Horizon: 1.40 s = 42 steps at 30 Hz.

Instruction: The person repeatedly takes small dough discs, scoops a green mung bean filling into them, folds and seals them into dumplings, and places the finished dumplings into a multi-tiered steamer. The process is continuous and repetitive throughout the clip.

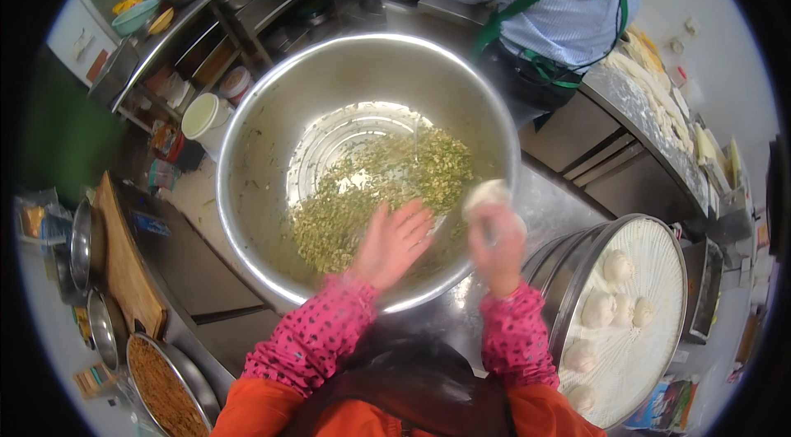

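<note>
A large stainless steel bowl [364,66] stands before me, with a chopped green and tan filling [383,184] spread over its bottom. My left hand [395,242] is above the near part of the filling, fingers extended and palm bare. At the bowl's right rim my right hand [497,245] is blurred by motion. It grips a pale piece of dough [488,193], whose exact shape is hard to make out. To the right, several pale buns [598,309] sit on the white mesh liner [642,363] of a round stacked steamer [559,295].
Ahead, a person in a green-strapped apron [556,11] works at a counter. Dough strips [655,91] lie on a floured worktop at right. A pan of brown crumbly filling [164,390] and a wooden board [126,251] are at left. White buckets [204,116] stand beyond the bowl.
</note>
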Motion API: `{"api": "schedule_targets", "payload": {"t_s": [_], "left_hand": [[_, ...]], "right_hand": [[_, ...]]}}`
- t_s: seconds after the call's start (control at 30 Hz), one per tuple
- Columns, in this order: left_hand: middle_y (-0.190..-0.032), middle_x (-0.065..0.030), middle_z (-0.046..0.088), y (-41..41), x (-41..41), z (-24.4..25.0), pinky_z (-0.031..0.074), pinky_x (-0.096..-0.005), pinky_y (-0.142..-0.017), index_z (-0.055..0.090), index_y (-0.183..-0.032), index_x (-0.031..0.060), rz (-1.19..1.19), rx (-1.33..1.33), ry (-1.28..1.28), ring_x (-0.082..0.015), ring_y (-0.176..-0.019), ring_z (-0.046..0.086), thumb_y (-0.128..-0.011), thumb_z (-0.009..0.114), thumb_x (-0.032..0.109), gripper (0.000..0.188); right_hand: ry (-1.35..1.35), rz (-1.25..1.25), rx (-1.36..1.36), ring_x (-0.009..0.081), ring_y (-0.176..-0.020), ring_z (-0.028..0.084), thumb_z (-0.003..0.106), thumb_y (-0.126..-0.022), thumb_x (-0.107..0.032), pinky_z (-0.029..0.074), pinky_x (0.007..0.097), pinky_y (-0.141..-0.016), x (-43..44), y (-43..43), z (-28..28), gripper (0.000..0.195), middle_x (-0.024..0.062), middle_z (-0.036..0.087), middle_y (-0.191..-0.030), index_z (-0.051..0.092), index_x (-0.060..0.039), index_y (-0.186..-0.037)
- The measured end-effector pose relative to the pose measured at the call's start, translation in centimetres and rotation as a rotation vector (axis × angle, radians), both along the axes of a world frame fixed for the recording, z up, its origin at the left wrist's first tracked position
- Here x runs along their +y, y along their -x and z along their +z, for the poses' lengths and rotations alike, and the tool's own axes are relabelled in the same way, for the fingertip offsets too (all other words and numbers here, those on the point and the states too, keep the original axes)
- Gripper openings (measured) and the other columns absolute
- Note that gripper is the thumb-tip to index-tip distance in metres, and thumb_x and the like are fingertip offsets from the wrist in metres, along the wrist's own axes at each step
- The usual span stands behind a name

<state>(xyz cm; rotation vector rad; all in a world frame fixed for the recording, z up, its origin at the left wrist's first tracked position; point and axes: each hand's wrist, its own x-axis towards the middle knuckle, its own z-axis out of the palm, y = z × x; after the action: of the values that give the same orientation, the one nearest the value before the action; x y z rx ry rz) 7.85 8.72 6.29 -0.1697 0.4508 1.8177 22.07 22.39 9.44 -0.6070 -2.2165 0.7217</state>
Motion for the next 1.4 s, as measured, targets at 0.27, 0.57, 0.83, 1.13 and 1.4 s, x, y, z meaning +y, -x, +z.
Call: {"api": "schedule_targets", "payload": {"t_s": [0.27,0.57,0.83,1.13,1.4], "left_hand": [[-0.124,-0.0183,0.055,1.4,-3.4,1.0,0.046,-0.0370,-0.098,0.042,-0.133,-0.0048,0.034,0.245,0.102,-0.0261,-0.111,0.056,-0.100,0.041,0.020,0.041],[-0.106,-0.0110,0.062,2.1,-7.6,0.2,0.051,-0.0302,-0.082,0.055,-0.115,-0.0051,0.030,0.233,0.252,-0.0187,-0.094,0.063,-0.096,0.052,0.016,0.028],[-0.103,-0.0109,0.063,3.8,-9.6,-0.3,0.052,-0.0299,-0.081,0.057,-0.113,-0.0027,0.140,0.244,0.265,-0.0172,-0.093,0.063,-0.091,0.060,0.012,0.027],[-0.111,-0.0099,0.062,5.6,-11.0,1.7,0.050,-0.0301,-0.086,0.051,-0.124,-0.0033,-0.345,0.476,0.149,-0.0166,-0.097,0.062,-0.099,0.047,0.022,0.035],[-0.117,-0.0156,0.060,3.5,-9.6,4.1,0.053,-0.0385,-0.088,0.044,-0.130,-0.0052,-0.418,0.338,0.093,-0.0274,-0.104,0.062,-0.100,0.042,0.019,0.039]], "right_hand": [[0.690,0.208,-0.017,0.0200,-0.087,0.060,0.067,-0.082,-0.005,0.049,0.0301,-0.077,-3.2,4.8,0.4,0.020,0.0109,0.061,-0.096,0.064,0.0010,-0.100],[0.824,0.464,-0.205,0.0062,-0.066,0.053,0.064,-0.088,-0.011,0.043,0.0228,-0.056,-5.3,10.1,-1.5,0.016,0.0013,0.061,-0.072,0.064,0.0027,-0.079],[0.997,0.612,-0.293,0.0037,-0.066,0.052,0.062,-0.090,-0.009,0.043,0.0206,-0.058,-6.0,12.3,-1.5,0.012,-0.0016,0.060,-0.073,0.063,0.0015,-0.085],[0.944,0.855,-0.412,0.0090,-0.087,0.059,0.066,-0.085,-0.006,0.048,0.0254,-0.079,-5.5,12.3,1.2,0.013,0.0033,0.065,-0.094,0.066,0.0005,-0.096],[0.865,1.044,-0.350,0.0156,-0.091,0.059,0.065,-0.075,0.000,0.047,0.0320,-0.079,-4.8,10.6,1.4,0.021,0.0049,0.061,-0.095,0.062,-0.0030,-0.096]]}}
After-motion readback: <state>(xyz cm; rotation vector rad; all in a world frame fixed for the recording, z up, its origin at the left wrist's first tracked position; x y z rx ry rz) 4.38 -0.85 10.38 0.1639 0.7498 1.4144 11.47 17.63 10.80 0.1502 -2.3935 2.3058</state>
